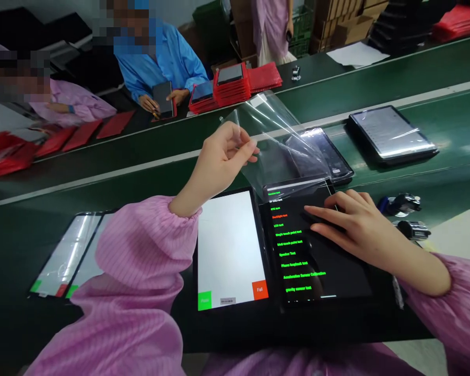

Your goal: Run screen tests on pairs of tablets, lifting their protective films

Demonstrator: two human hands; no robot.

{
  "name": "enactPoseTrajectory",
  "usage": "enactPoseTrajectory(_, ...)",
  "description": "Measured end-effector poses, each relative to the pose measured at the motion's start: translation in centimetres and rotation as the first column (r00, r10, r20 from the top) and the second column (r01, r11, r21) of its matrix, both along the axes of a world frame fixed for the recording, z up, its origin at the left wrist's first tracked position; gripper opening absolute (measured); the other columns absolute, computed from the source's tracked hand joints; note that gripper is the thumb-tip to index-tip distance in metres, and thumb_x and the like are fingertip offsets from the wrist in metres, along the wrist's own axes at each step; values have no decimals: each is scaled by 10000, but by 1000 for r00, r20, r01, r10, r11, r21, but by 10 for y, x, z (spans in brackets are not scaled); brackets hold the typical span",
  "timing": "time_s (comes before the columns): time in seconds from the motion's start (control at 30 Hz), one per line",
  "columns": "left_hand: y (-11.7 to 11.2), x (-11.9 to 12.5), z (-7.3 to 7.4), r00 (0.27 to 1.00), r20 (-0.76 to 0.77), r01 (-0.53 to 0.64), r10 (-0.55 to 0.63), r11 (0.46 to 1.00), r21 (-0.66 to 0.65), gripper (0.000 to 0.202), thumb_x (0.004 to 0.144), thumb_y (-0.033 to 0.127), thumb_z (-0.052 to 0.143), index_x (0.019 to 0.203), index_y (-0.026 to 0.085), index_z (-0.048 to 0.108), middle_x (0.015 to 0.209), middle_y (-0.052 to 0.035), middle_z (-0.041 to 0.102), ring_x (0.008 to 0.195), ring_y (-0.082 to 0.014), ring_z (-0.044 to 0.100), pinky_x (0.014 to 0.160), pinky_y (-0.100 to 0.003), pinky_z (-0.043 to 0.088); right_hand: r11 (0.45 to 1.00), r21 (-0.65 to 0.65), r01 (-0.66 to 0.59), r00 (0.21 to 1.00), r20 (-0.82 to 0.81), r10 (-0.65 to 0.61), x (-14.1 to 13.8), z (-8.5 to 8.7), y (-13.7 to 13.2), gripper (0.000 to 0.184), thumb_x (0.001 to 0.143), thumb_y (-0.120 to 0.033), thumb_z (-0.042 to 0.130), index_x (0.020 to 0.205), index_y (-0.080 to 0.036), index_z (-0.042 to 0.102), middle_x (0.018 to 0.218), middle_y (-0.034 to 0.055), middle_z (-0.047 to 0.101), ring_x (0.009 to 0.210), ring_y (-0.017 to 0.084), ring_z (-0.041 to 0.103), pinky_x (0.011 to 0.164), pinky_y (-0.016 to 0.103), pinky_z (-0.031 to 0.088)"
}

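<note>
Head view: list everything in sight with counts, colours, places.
Clear plastic film: 1, raised above tablets.
Black tablet with green test list: 1, black, front right.
Black tablet with white screen: 1, white-faced, front centre.
White-screened tablets: 2, white, front left.
Dark tablets: 2, black, on belt beyond.
Red flat packaging: many, red, far belt.
Co-workers: 3, blue and pink coats, beyond belts.
Cardboard boxes: several, brown, back right.
Green conveyor belts: at least 2, mid-view.
Left hand: pinching the film.
Right hand: on the test-list tablet.
</note>
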State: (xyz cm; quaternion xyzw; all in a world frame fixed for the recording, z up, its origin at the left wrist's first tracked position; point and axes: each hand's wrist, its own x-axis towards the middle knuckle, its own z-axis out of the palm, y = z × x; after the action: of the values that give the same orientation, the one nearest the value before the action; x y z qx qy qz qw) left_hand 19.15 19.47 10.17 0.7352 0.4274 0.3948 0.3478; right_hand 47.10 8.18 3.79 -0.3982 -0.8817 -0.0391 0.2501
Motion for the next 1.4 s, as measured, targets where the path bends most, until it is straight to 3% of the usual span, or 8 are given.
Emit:
enactPoseTrajectory(0.37, -2, 2, -1, 1000, 28, -4, 4, 1000, 2, 215, 961, 341, 719, 905, 216, 553, 895, -32, 751, 850, -184, 777, 802, -322, 654, 999, 54, -3, 1000, 29, 1, 7, 2, 0, 437, 1133, -435, 411, 1197, -178, 759, 922, 79, 622, 811, 200, 567, 754, 365, 368)
enactPoseTrajectory(0.7, -9, 3, 4, 999, 43, -9, 8, 1000, 7, 239, 964, 360, 744, 916, 217, 559, 875, -19, 737, 867, -178, 761, 837, -352, 652, 972, -180, 151, 939, -281, -198, 20, 6, 3, 337, 1093, -406, 505, 1221, -202, 740, 811, 43, 641, 645, 151, 589, 608, 308, 461)
enactPoseTrajectory(0.83, -18, 4, 9, 999, 41, 13, -16, 998, 66, 212, 969, 316, 743, 919, 211, 565, 881, 5, 710, 891, -159, 742, 828, -333, 650, 861, -485, 154, 814, -432, -389, 31, 11, 12, 435, 1029, -507, 593, 1324, -199, 680, 738, 8, 643, 564, 129, 533, 549, 290, 440)
enactPoseTrajectory(1.03, -67, 8, 17, 998, -48, 53, -47, 991, 120, 61, 955, 236, 723, 903, 265, 711, 937, 18, 772, 867, -150, 751, 835, -314, 640, 507, -853, -124, 697, -438, -568, 30, 16, 30, 503, 1125, -486, 427, 1483, -143, 513, 722, 19, 685, 480, 90, 487, 480, 253, 378)
enactPoseTrajectory(1.13, -97, 4, 8, 938, -162, 305, -305, 952, -28, 81, 914, 281, 760, 982, 309, 792, 1014, -1, 825, 870, -182, 783, 851, -321, 645, 433, -888, -157, 705, -408, -580, 27, 21, 36, 527, 1139, -528, 352, 1319, -112, 621, 782, 40, 702, 458, 58, 467, 443, 233, 311)
enactPoseTrajectory(1.27, -131, -28, -7, 754, -246, 452, -609, 753, -479, 501, 749, 507, 896, 1225, 418, 765, 1156, 12, 819, 1094, -280, 782, 1229, -517, 444, 474, -880, -19, 854, -261, -450, 22, 27, 47, 639, 1108, -603, 379, 936, -98, 731, 807, 59, 704, 507, 62, 510, 511, 242, 382)
enactPoseTrajectory(1.33, -152, -53, -14, 827, -345, 242, -445, 835, -495, 588, 704, 583, 897, 1254, 439, 748, 1235, 15, 796, 1217, -323, 733, 1290, -575, 328, 562, -820, 107, 918, -135, -373, 17, 25, 52, 635, 1105, -587, 413, 808, -126, 733, 730, 54, 687, 508, 99, 531, 565, 284, 423)
enactPoseTrajectory(1.4, -179, -77, -24, 876, -475, -107, -80, 929, -354, 690, 672, 595, 902, 1312, 417, 716, 1414, -8, 710, 1407, -371, 594, 1288, -584, 329, 736, -646, 203, 960, -18, -281, 9, 19, 49, 613, 1106, -545, 438, 734, -147, 720, 672, 60, 657, 540, 152, 562, 603, 325, 426)
